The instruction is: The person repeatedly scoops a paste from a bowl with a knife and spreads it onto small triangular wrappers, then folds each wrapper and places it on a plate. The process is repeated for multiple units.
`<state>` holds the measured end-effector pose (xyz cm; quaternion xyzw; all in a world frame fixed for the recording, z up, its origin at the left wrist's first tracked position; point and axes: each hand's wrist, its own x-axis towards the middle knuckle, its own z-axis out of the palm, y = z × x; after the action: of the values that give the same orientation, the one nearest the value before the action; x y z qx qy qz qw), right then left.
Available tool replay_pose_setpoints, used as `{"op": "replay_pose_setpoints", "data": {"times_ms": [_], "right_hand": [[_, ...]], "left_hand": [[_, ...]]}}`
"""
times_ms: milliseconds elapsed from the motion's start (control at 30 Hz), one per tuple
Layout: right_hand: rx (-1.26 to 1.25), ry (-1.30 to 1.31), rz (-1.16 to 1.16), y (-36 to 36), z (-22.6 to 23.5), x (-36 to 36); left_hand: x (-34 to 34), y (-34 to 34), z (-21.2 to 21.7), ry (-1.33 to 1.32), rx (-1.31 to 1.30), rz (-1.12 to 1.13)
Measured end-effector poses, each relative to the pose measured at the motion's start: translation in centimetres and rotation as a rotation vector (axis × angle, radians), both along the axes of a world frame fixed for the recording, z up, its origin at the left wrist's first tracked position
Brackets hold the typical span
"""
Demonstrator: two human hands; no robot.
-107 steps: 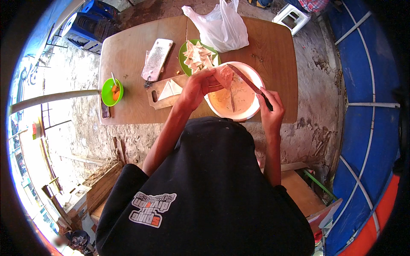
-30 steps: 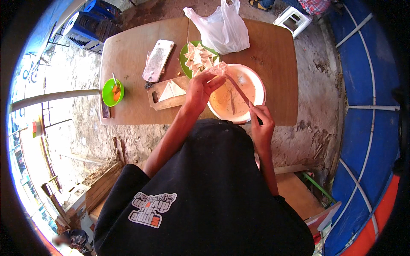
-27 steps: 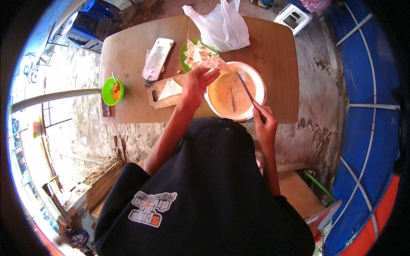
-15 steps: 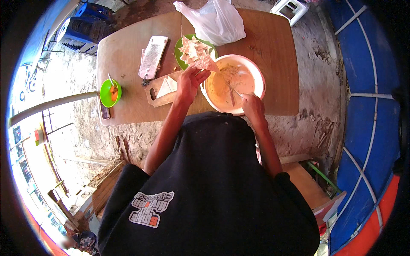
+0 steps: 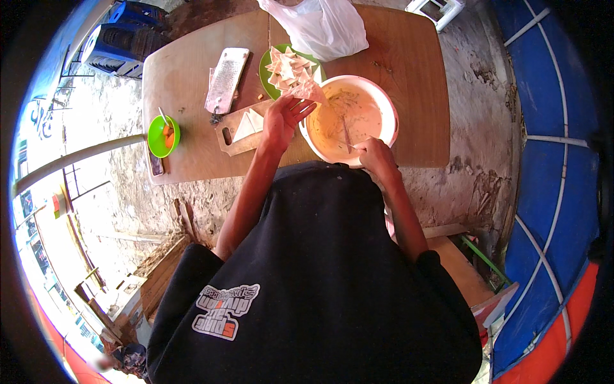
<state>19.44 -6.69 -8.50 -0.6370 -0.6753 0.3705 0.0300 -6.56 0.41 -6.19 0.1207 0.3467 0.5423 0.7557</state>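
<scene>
From where I sit, my left hand [image 5: 283, 120] covers part of the wooden cutting board [image 5: 238, 130], and the pale triangle piece [image 5: 306, 91] it pinches hides some of the green plate [image 5: 267, 63] behind it. The utensil [image 5: 346, 133] in my right hand [image 5: 376, 155] is too thin to identify, its tip sunk in orange batter. The white plastic bag [image 5: 323, 25] is cut off at the far edge. What the small green bowl [image 5: 164, 136] holds is too small to tell.

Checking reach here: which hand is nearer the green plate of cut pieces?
Left. The left hand holds a piece right at the green plate; the right hand is across the pink bowl, holding a utensil.
</scene>
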Motion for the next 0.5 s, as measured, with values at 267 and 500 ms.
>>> {"op": "replay_pose_setpoints", "data": {"times_ms": [267,500], "right_hand": [[-0.406,0.521,-0.163,0.3,0.8,3.3],[-0.460,0.785,-0.451,-1.3,3.0,5.0]], "left_hand": [[-0.3,0.2,0.2,-0.073,0.033,-0.008],[-0.4,-0.2,1.3,-0.103,0.011,0.021]]}}
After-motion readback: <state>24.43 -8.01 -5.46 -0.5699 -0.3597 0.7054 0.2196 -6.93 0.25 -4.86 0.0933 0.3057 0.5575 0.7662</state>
